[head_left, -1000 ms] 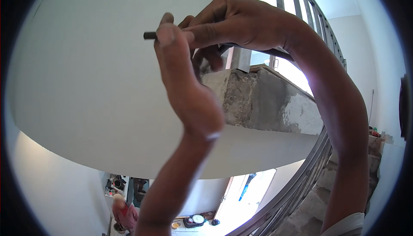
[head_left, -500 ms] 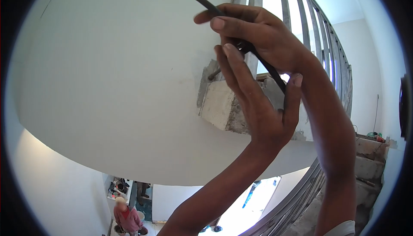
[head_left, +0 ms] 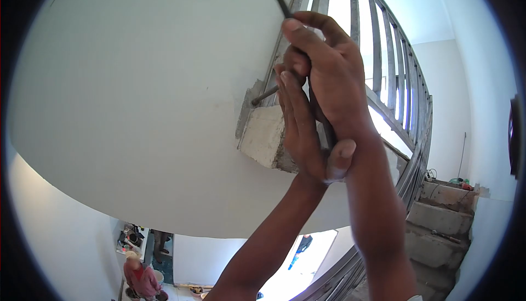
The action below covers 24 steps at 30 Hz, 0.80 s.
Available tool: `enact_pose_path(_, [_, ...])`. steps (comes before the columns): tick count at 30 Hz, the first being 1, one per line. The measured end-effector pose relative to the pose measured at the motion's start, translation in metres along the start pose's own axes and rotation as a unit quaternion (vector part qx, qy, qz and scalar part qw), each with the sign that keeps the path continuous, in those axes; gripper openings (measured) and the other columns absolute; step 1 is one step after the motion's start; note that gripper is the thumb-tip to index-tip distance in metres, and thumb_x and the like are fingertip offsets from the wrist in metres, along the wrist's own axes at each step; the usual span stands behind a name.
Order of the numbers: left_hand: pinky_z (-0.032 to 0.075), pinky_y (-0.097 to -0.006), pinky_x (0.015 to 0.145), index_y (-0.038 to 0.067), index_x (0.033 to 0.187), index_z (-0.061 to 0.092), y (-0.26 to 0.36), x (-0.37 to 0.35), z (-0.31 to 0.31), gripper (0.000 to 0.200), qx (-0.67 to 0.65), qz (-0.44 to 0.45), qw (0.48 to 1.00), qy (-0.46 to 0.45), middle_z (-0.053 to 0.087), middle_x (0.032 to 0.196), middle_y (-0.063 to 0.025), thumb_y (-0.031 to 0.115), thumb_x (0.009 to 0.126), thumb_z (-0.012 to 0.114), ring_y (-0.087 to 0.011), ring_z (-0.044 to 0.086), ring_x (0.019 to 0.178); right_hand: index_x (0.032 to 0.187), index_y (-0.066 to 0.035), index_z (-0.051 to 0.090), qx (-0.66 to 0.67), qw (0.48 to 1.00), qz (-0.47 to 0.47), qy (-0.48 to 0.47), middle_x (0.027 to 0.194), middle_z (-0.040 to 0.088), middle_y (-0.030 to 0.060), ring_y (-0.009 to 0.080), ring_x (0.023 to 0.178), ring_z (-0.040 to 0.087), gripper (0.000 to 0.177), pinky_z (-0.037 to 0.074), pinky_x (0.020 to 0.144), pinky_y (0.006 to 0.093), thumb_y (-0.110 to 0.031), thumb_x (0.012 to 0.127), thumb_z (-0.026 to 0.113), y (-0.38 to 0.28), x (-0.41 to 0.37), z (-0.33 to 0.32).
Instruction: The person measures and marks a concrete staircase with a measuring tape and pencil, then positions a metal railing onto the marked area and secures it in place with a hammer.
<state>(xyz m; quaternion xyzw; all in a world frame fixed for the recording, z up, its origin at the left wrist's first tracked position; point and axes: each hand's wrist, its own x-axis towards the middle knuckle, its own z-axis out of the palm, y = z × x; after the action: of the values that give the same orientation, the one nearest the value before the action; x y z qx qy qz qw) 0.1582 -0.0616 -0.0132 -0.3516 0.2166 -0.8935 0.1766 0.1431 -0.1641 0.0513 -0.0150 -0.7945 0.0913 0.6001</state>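
A thin dark rod [head_left: 283,6] slants down through both hands, and its middle is mostly hidden by fingers. My right hand [head_left: 334,76] is closed around it, with thumb and fingertips near the upper end. Below and to the left, my left hand [head_left: 304,128] is held with straight fingers, its palm beside the rod's lower part and its thumb out to the right. Behind the left fingers, a metal bar [head_left: 264,96] sticks out of a rough cement patch [head_left: 245,117] on the wall. A pale masonry block [head_left: 263,136] juts out just beneath it.
A metal railing [head_left: 378,49] rises behind my hands. Concrete steps [head_left: 441,219] climb at the right, with tools on top. The curved white wall [head_left: 137,109] fills the left. Far below, a person [head_left: 143,279] in a red top stands near buckets.
The rod has turned more upright, and its upper end has moved right. My hands have come closer together, with the right hand lower. The view has shifted slightly, showing more of the steps.
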Motion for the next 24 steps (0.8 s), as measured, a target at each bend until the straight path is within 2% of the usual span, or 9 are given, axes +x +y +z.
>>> enact_pose_path(3, [0.034, -0.055, 0.119, -0.016, 0.155, 0.023, 0.002, 0.008, -0.02, 0.113, -0.019, -0.031, 0.996, -0.082, 0.034, 0.154, -0.0425, 0.074, 0.093, 0.052, -0.0555, 0.035, 0.145, 0.127, 0.01, 0.051, 0.088, 0.99, -0.034, 0.102, 0.065, 0.054, 0.0025, 0.0096, 0.056, 0.05, 0.046, 0.046, 0.056, 0.026, -0.02, 0.098, 0.067, 0.011, -0.001, 0.0])
enact_pose_path(6, [0.053, -0.0368, 0.101, -0.019, 0.154, 0.023, 0.001, 0.023, -0.034, 0.115, 0.016, -0.022, 0.99, -0.138, 0.047, 0.15, -0.036, 0.076, 0.093, 0.045, -0.0395, 0.06, 0.129, 0.128, 0.01, 0.049, 0.117, 0.982, -0.042, 0.14, 0.066, 0.055, 0.0031, 0.0094, 0.058, 0.051, 0.046, 0.046, 0.057, 0.0254, -0.02, 0.098, 0.066, 0.017, 0.001, 0.006])
enact_pose_path(11, [0.053, -0.044, 0.101, -0.017, 0.147, 0.041, -0.001, 0.017, -0.029, 0.096, 0.097, 0.031, 0.988, -0.115, 0.052, 0.143, -0.0381, 0.067, 0.1, 0.041, -0.0455, 0.059, 0.129, 0.133, 0.006, 0.05, -0.014, 0.991, -0.041, 0.131, 0.083, 0.066, 0.01, 0.0141, 0.072, 0.06, 0.044, 0.051, 0.067, 0.0307, -0.02, 0.099, 0.063, 0.007, 0.0, -0.004])
enact_pose_path(13, [0.052, -0.0469, 0.103, -0.016, 0.144, 0.046, 0.001, 0.016, -0.021, 0.087, 0.127, 0.058, 0.985, -0.102, 0.054, 0.141, -0.0385, 0.061, 0.103, 0.039, -0.0482, 0.058, 0.13, 0.136, -0.004, 0.057, -0.262, 0.934, -0.209, 0.122, 0.107, 0.068, 0.016, 0.0209, 0.1, 0.065, 0.041, 0.052, 0.089, 0.0356, -0.017, 0.098, 0.06, 0.007, 0.007, -0.021])
enact_pose_path(14, [0.051, -0.0486, 0.104, -0.016, 0.141, 0.049, 0.001, 0.018, -0.018, 0.082, 0.135, 0.07, 0.984, -0.097, 0.054, 0.14, -0.0386, 0.056, 0.105, 0.038, -0.0499, 0.057, 0.13, 0.134, -0.011, 0.065, -0.246, 0.943, -0.213, 0.074, 0.122, 0.064, 0.0183, 0.0303, 0.125, 0.057, 0.038, 0.044, 0.107, 0.0434, -0.014, 0.097, 0.055, 0.011, 0.012, -0.032])
enact_pose_path(15, [0.051, -0.0486, 0.104, -0.016, 0.141, 0.049, 0.002, 0.017, -0.019, 0.082, 0.135, 0.071, 0.984, -0.097, 0.054, 0.14, -0.0386, 0.056, 0.105, 0.038, -0.0499, 0.057, 0.13, 0.134, -0.011, 0.065, -0.245, 0.942, -0.215, 0.074, 0.122, 0.064, 0.0183, 0.0303, 0.125, 0.057, 0.038, 0.044, 0.107, 0.0434, -0.014, 0.097, 0.055, 0.01, 0.015, -0.05])
enact_pose_path(17, [0.052, -0.049, 0.104, -0.015, 0.14, 0.051, 0.002, 0.017, -0.022, 0.076, 0.136, 0.092, 0.982, -0.093, 0.055, 0.139, -0.0385, 0.051, 0.106, 0.038, -0.0501, 0.057, 0.13, 0.13, -0.01, 0.068, -0.518, 0.73, -0.438, -0.085, 0.131, 0.06, 0.0203, 0.0363, 0.133, 0.051, 0.036, 0.042, 0.11, 0.0483, -0.018, 0.099, 0.054, 0.007, 0.021, -0.087])
enact_pose_path(21, [0.052, -0.0489, 0.104, -0.015, 0.139, 0.052, 0.0, 0.01, -0.022, 0.074, 0.132, 0.109, 0.981, -0.095, 0.055, 0.139, -0.0378, 0.05, 0.107, 0.036, -0.0493, 0.057, 0.13, 0.133, -0.017, 0.065, -0.652, 0.507, -0.535, -0.177, 0.148, 0.05, 0.0176, 0.0398, 0.142, 0.043, 0.067, 0.037, 0.115, 0.0555, -0.071, 0.097, 0.045, -0.027, 0.033, -0.112])
enact_pose_path(24, [0.051, -0.0484, 0.106, -0.014, 0.138, 0.054, 0.002, 0.01, -0.02, 0.073, 0.141, 0.111, 0.98, -0.084, 0.057, 0.138, -0.0355, 0.049, 0.107, 0.034, -0.0476, 0.057, 0.131, 0.115, -0.009, 0.061, -0.641, 0.415, -0.582, -0.278, 0.139, 0.056, 0.0162, 0.0359, 0.139, 0.049, 0.07, 0.038, 0.118, 0.0529, -0.075, 0.092, 0.051, -0.045, 0.056, -0.104])
